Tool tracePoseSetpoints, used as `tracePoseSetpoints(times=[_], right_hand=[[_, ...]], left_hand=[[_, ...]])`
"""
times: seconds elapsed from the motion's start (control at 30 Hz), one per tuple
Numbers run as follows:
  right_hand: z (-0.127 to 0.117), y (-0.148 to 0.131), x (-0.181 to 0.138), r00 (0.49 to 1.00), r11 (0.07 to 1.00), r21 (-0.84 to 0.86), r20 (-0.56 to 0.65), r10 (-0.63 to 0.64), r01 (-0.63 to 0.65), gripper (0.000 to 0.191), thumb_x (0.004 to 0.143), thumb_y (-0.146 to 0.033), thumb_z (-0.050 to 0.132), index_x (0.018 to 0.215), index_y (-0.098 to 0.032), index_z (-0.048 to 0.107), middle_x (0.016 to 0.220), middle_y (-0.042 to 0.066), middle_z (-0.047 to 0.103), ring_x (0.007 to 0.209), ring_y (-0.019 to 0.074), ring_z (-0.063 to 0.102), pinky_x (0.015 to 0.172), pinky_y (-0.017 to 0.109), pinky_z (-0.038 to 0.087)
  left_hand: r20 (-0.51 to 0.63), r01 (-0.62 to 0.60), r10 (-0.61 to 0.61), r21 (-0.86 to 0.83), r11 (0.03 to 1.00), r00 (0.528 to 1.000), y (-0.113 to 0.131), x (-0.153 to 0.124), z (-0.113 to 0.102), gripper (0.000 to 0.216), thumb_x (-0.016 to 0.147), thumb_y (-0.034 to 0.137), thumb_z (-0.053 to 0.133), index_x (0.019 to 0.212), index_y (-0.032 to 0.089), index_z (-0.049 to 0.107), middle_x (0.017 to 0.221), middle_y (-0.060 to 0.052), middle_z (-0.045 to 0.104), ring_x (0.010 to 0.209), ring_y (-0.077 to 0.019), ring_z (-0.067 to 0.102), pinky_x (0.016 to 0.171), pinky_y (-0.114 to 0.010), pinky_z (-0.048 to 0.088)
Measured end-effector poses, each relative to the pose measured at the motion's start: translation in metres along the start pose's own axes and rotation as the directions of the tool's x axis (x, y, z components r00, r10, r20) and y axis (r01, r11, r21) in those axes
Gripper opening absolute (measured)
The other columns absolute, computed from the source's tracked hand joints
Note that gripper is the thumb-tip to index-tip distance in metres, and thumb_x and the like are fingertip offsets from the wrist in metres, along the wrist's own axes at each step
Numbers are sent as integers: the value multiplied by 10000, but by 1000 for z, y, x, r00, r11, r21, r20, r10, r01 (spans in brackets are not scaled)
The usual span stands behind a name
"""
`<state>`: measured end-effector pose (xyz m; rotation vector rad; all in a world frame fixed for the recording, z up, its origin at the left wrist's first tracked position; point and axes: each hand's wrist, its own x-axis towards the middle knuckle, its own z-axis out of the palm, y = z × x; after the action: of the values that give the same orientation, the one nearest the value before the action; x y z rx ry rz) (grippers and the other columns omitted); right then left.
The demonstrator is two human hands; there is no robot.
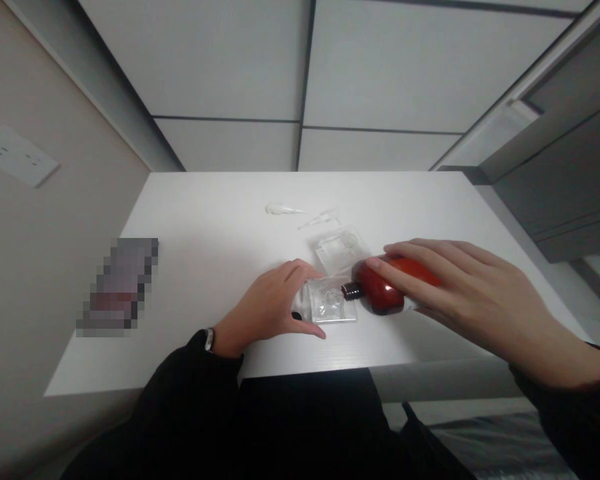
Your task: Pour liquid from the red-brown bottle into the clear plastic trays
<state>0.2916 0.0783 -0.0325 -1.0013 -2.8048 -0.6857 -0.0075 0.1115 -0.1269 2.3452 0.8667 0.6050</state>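
Observation:
My right hand (445,283) is wrapped round a dark red bottle (383,293) with an orange-red label area, tipped on its side. Its uncapped black threaded neck points left, over the right part of a small clear plastic container (327,307). Whether the neck touches the container cannot be made out. My left hand (280,300) curls round the container's left end, thumb on the near side and fingers on the far side. A small black piece (297,315) shows by the palm, partly hidden. Just beyond lies a second clear container (341,248).
Farther back on the white table (195,267) lie a translucent dropper-like piece (284,209) and a small clear tapered piece (323,218). A blurred-out flat object (123,280) rests near the left edge. White panels (230,60) stand behind the table.

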Motion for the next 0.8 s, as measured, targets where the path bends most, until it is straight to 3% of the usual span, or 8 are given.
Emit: tracePoseSetpoints(times=[0.8], right_hand=[[-5, 3, 5, 999, 998, -48, -8, -41, 41, 573, 936, 26, 527, 1471, -170, 465, 1261, 149, 681, 1075, 293, 649, 844, 384, 511]], left_hand=[[-10, -20, 20, 21, 1000, 1000, -3, -2, 2, 828, 695, 703, 842, 1293, 221, 532, 1268, -120, 663, 1168, -338, 671, 988, -493, 560]])
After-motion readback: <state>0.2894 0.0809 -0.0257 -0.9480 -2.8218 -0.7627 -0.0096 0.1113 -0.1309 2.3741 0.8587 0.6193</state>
